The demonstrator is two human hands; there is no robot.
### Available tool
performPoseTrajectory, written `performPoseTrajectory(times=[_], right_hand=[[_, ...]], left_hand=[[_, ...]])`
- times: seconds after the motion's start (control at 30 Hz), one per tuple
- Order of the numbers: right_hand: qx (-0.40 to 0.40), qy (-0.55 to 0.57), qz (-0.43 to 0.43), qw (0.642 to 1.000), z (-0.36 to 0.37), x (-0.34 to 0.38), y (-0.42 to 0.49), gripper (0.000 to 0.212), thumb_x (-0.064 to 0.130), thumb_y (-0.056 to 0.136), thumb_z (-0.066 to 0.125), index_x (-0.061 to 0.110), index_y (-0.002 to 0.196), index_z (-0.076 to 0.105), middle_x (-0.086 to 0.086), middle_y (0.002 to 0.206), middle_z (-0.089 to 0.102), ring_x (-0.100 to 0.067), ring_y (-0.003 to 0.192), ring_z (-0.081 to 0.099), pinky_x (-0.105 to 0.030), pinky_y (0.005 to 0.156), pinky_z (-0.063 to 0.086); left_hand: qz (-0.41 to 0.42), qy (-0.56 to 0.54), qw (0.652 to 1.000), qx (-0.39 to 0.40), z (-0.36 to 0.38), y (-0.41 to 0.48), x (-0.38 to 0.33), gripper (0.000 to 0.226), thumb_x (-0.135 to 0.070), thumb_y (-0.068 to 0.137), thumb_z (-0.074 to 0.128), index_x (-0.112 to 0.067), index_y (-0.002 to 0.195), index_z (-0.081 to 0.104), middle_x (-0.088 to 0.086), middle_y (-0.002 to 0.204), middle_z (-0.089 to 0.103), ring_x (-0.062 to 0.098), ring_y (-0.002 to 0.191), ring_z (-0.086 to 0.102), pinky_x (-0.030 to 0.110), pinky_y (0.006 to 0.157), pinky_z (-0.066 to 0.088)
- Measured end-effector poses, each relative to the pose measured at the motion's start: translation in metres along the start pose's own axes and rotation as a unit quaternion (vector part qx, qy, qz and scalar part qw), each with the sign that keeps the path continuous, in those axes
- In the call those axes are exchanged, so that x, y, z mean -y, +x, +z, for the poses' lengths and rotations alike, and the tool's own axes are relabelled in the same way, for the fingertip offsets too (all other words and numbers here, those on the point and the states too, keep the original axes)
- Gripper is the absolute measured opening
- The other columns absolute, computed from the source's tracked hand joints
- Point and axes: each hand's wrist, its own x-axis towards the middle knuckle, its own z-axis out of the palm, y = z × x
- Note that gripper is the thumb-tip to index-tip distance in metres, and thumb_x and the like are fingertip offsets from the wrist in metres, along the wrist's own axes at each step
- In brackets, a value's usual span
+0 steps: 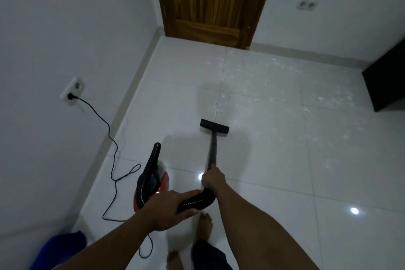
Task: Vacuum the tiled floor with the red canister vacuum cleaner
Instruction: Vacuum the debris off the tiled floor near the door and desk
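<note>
The red canister vacuum (pixel 161 184) hangs or stands low on the left, its black strap or handle arching up beside it. My left hand (pixel 173 209) is closed around the black hose (pixel 197 200) near the canister. My right hand (pixel 213 178) grips the lower end of the black wand (pixel 213 149). The flat black nozzle (pixel 214 126) rests on the glossy white tiled floor (pixel 274 160). White scraps of debris (pixel 252 85) lie scattered beyond the nozzle, towards the door and the right.
The black power cord (pixel 109 136) runs from a wall socket (pixel 73 91) on the left and loops across the floor. A wooden door (pixel 210 2) stands shut ahead. Dark furniture (pixel 385 81) is at the right. My bare feet (pixel 203 226) and a blue cloth (pixel 63 247) are below.
</note>
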Motion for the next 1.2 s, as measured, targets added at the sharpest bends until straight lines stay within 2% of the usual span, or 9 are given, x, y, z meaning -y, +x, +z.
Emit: performPoseTrajectory(times=[0.17,0.23,0.33,0.5,0.6,0.7,0.93,1.07,1.2], right_hand=[[-0.001,0.004,0.000,1.000,0.033,-0.032,-0.031,0.073,0.009,0.094,0.046,0.008,0.156,0.007,-0.017,0.143,0.044,-0.028,0.122,0.053,-0.025,0.078,0.040],[-0.006,0.000,0.004,1.000,0.046,-0.040,-0.043,0.068,0.010,0.095,0.045,0.008,0.155,0.013,-0.016,0.141,0.046,-0.028,0.121,0.054,-0.025,0.076,0.040],[-0.003,0.000,-0.002,1.000,0.065,-0.050,-0.058,0.058,0.011,0.095,0.046,0.007,0.149,0.026,-0.016,0.137,0.049,-0.028,0.118,0.055,-0.026,0.075,0.041],[0.011,0.003,0.007,1.000,0.086,-0.060,-0.071,0.055,0.012,0.095,0.046,0.006,0.147,0.030,-0.015,0.138,0.048,-0.028,0.120,0.054,-0.026,0.077,0.040],[0.017,0.015,0.022,0.999,0.093,-0.065,-0.071,0.059,0.013,0.095,0.047,0.007,0.150,0.027,-0.015,0.139,0.048,-0.028,0.121,0.054,-0.026,0.078,0.042],[0.033,0.031,0.044,0.998,0.097,-0.071,-0.068,0.063,0.013,0.096,0.047,0.007,0.153,0.020,-0.017,0.142,0.045,-0.029,0.124,0.052,-0.028,0.086,0.044],[0.043,0.061,0.049,0.996,0.093,-0.078,-0.053,0.060,0.013,0.095,0.046,0.005,0.151,0.025,-0.017,0.137,0.049,-0.030,0.119,0.054,-0.026,0.083,0.046],[0.045,0.044,0.047,0.997,0.087,-0.078,-0.029,0.070,0.016,0.091,0.044,0.015,0.155,0.018,-0.016,0.135,0.053,-0.031,0.116,0.055,-0.040,0.100,0.047],[0.058,0.051,0.032,0.996,0.063,-0.067,-0.006,0.070,0.010,0.093,0.043,0.014,0.156,0.012,-0.016,0.138,0.050,-0.030,0.116,0.054,-0.034,0.095,0.048]], left_hand=[[-0.004,0.027,1.000,-0.014,0.036,-0.040,-0.007,0.064,-0.069,0.096,0.038,-0.051,0.153,0.016,0.015,0.145,0.050,0.020,0.119,0.060,0.036,0.105,0.045],[0.004,0.023,1.000,-0.018,0.052,-0.052,-0.004,0.064,-0.073,0.095,0.035,-0.054,0.152,0.014,0.013,0.138,0.056,0.017,0.110,0.063,0.038,0.102,0.048],[0.022,-0.011,1.000,-0.013,0.074,-0.070,0.006,0.062,-0.078,0.092,0.031,-0.061,0.148,0.012,0.003,0.114,0.067,0.006,0.083,0.064,0.036,0.087,0.055],[0.009,-0.025,1.000,-0.001,0.082,-0.089,0.008,0.066,-0.075,0.092,0.036,-0.050,0.152,0.024,-0.008,0.097,0.069,-0.001,0.074,0.061,0.025,0.082,0.053],[0.006,-0.029,1.000,0.008,0.084,-0.094,0.005,0.063,-0.068,0.095,0.042,-0.048,0.152,0.026,-0.015,0.084,0.061,-0.007,0.064,0.053,0.012,0.071,0.044],[0.001,-0.022,1.000,0.012,0.083,-0.095,0.001,0.062,-0.066,0.095,0.044,-0.047,0.152,0.026,-0.010,0.091,0.067,-0.003,0.066,0.053,0.015,0.069,0.044],[-0.006,-0.022,0.999,0.029,0.085,-0.081,-0.002,0.064,-0.071,0.093,0.039,-0.052,0.151,0.019,-0.005,0.093,0.070,0.001,0.074,0.059,0.024,0.080,0.051],[-0.019,-0.044,0.998,0.039,0.078,-0.062,-0.006,0.076,-0.082,0.083,0.028,-0.050,0.152,0.020,-0.002,0.098,0.071,-0.009,0.062,0.048,0.011,0.069,0.041],[-0.030,-0.058,0.997,0.042,0.068,-0.032,-0.011,0.080,-0.081,0.082,0.026,-0.048,0.154,0.017,-0.002,0.095,0.070,-0.009,0.058,0.046,0.006,0.063,0.034]])
